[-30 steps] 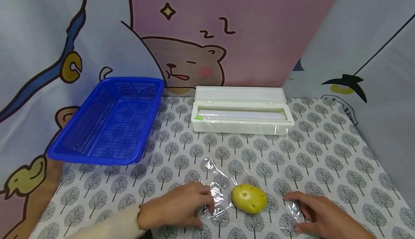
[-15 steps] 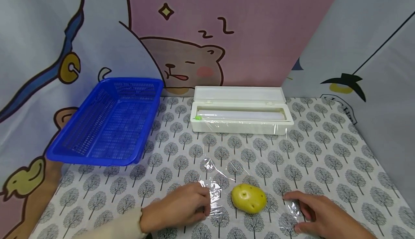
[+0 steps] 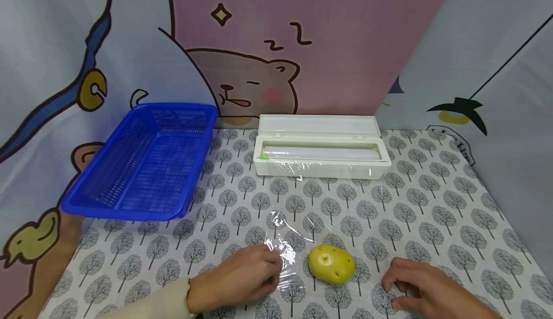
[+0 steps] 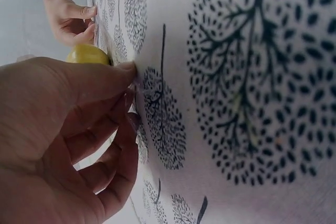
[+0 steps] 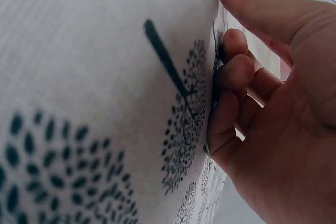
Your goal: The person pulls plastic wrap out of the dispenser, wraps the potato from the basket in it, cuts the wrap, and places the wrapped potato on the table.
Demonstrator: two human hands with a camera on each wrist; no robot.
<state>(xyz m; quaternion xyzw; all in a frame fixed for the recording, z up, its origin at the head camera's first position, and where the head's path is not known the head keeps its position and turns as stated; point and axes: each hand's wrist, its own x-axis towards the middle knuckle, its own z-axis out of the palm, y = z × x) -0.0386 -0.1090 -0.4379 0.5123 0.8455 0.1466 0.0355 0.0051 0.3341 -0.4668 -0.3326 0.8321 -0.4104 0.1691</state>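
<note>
A yellow potato (image 3: pixel 331 264) lies on a sheet of clear plastic wrap (image 3: pixel 287 256) spread over the table. Left of the potato, my left hand (image 3: pixel 242 278) pinches the wrap's edge between thumb and fingertips, close to the cloth in the left wrist view. To the potato's right, my right hand (image 3: pixel 425 288) has its fingers curled at the wrap's other edge, low against the cloth. The film there is hard to see, partly hidden by the fingers. The wrap runs back to a white dispenser box (image 3: pixel 321 170) with its lid up and a roll (image 3: pixel 321 153) inside.
A blue plastic basket (image 3: pixel 125 213) stands at the left back. A green slider (image 3: pixel 264 156) sits at the box's left end. The tree-print tablecloth (image 3: pixel 242 199) covers the table, and a cartoon-print curtain (image 3: pixel 345 45) hangs behind it.
My left hand's thumb and fingers have closed on the wrap's left edge. The right index finger has drawn back and curled toward the thumb. Potato, box and basket stay put.
</note>
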